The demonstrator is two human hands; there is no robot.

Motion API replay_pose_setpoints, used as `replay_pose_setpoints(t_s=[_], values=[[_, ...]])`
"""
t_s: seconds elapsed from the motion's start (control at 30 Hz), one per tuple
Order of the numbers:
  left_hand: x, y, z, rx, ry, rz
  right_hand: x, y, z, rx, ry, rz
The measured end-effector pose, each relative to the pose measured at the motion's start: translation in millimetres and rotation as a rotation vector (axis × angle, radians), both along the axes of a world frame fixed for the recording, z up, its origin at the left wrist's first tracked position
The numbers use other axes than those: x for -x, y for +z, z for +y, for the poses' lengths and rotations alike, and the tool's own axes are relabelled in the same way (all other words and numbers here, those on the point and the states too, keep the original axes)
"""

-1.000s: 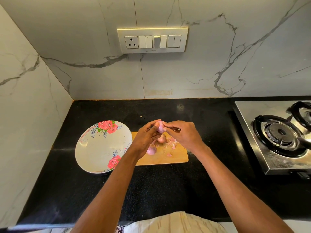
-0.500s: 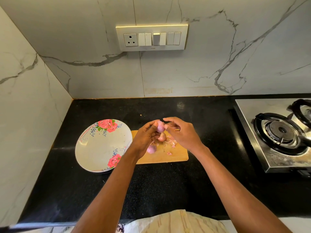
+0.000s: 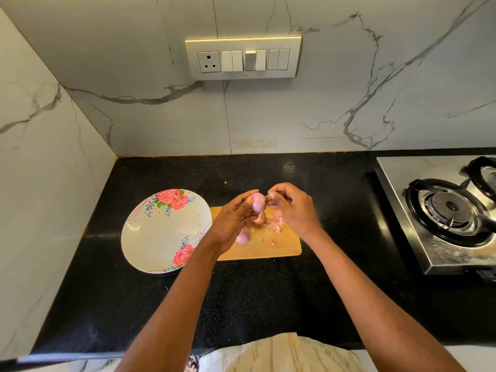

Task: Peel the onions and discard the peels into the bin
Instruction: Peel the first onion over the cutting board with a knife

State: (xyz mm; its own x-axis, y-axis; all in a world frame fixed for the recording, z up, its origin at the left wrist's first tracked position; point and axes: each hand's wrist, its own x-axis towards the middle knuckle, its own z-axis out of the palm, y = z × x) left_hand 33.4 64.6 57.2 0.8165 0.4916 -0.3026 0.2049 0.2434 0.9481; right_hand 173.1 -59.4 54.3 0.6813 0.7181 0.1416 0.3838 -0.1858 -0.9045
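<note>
I am holding an onion in my left hand while my right hand is pinching its skin, peeling; next: strip it onto the board.

— What's feeling smooth there?
— I'm holding an onion showing glossy pink skin. The wooden board is looking matt, its peels papery.
— And around it?
— The black stone counter is gleaming, speckled; the stove at its right edge is shining as brushed steel.
</note>
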Motion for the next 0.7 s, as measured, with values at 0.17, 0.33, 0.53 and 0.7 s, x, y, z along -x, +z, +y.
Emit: replay_pose_setpoints(t_s=[0.17,0.33,0.53,0.7], values=[[-1.4,-2.8,2.1,0.104,0.061,-0.016,-8.3,-6.8,-2.5,0.127,-0.011,-0.023],[-1.6,-4.4,3.4,0.081,0.066,0.011,-3.6,-1.1,-3.1,0.110,0.110,0.083],[-2.8,1.1,0.3,0.055,0.019,0.022,2.5,1.8,-2.1,0.027,0.090,0.086],[-0.9,5.5,0.3,0.064,0.005,-0.004,-1.0,1.7,-5.9,-0.017,0.071,0.160]])
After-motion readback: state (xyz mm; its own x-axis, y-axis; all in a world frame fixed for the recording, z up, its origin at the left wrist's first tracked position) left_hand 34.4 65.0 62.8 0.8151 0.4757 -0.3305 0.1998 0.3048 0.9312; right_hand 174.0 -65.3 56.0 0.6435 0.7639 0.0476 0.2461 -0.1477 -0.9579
